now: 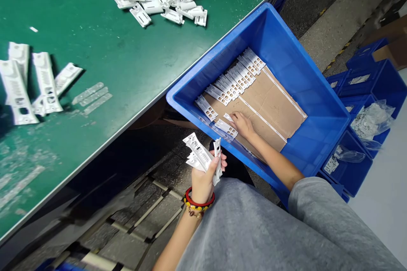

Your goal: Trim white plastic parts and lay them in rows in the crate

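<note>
Reaching into the blue bin, my nearer right hand, half curled, touches a white strip pointing from its fingertips roughly along the bin's near edge, firmness unclear, while my left hand, outside that edge, is closed around several white parts.

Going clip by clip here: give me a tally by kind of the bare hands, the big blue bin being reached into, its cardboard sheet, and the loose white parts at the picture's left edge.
Bare hands (left hand, right hand): 2
Big blue bin: 1
Cardboard sheet: 1
Loose white parts, overlapping: 4
Total: 8
</note>
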### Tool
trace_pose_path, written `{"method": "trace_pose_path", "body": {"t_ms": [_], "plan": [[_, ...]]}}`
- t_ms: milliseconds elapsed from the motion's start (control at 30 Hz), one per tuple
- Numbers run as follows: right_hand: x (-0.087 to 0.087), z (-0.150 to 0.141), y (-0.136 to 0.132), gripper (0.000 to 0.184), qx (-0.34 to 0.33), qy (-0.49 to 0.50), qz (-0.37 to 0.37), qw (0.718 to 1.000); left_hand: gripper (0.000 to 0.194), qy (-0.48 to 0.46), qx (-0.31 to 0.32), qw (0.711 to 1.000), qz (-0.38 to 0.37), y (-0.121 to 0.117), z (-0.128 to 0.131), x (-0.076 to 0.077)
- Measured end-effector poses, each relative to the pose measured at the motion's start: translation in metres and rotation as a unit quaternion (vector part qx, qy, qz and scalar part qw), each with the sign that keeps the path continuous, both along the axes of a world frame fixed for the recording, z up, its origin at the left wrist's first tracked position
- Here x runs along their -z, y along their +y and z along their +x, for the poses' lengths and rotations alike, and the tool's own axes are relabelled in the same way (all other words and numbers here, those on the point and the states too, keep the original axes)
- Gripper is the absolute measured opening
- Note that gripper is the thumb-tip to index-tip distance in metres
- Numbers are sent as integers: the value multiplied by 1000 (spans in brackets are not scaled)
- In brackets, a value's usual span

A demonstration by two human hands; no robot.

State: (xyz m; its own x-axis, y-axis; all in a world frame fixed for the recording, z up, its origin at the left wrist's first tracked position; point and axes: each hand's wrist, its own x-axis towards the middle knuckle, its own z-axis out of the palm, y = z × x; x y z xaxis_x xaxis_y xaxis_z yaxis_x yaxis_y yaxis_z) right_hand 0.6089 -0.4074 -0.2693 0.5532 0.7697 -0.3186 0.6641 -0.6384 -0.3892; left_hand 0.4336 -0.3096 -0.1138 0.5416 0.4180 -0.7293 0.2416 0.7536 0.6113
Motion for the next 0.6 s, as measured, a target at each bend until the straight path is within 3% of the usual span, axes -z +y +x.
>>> {"method": "trace_pose_path", "body": {"t_ms": [400, 467, 600], "plan": [[3, -1, 7, 30, -14, -16, 50, 999, 44, -3, -14, 1000, -3, -2, -3, 0], [5, -1, 2, 30, -53, -25, 71, 996, 44, -1, -21, 1000, -7, -2, -4, 0], [13, -2, -16, 25, -199, -10, 96, 975, 43, 4, -29, 999, -13, 0, -5, -1]]}}
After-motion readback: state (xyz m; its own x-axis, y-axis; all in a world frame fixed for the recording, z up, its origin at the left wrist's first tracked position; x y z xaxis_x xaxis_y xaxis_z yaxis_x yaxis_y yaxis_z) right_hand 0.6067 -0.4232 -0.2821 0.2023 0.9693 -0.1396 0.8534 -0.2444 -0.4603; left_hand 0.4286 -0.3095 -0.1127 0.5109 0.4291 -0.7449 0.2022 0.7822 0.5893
